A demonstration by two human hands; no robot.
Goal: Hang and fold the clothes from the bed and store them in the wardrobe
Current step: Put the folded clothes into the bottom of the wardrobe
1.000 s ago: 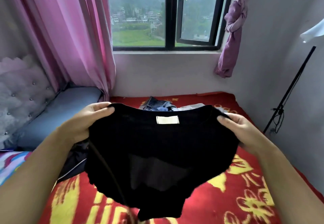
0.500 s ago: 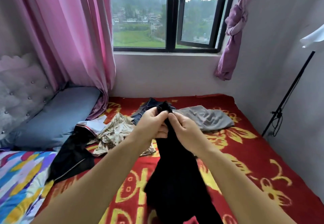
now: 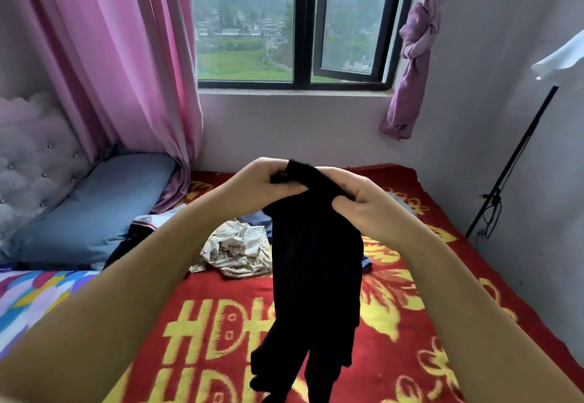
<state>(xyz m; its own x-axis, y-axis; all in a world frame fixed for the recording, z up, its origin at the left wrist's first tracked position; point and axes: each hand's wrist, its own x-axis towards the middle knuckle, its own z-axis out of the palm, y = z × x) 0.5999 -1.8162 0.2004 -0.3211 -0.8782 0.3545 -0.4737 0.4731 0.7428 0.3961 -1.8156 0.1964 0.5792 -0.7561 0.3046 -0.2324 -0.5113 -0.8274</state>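
A black top (image 3: 316,270) hangs folded lengthwise in the air over the bed (image 3: 410,323), which carries a red and yellow blanket. My left hand (image 3: 256,184) pinches its top edge from the left. My right hand (image 3: 363,203) grips the same top edge from the right, the two hands close together. On the blanket behind the top lie a crumpled cream patterned garment (image 3: 237,252), a dark blue garment (image 3: 259,218) and, partly hidden by my right hand, a grey one (image 3: 401,200). A black garment with white trim (image 3: 139,229) lies by the pillow.
A blue-grey pillow (image 3: 91,213) leans on the tufted headboard (image 3: 34,162) at left. Pink curtains (image 3: 126,64) hang by the window (image 3: 294,23). A black stand (image 3: 512,162) leans on the right wall. A multicoloured quilt (image 3: 31,301) covers the near left.
The top was spread wide between my hands a second ago. My hands have come together, folding it in half, and have since risen a little with it hanging down.
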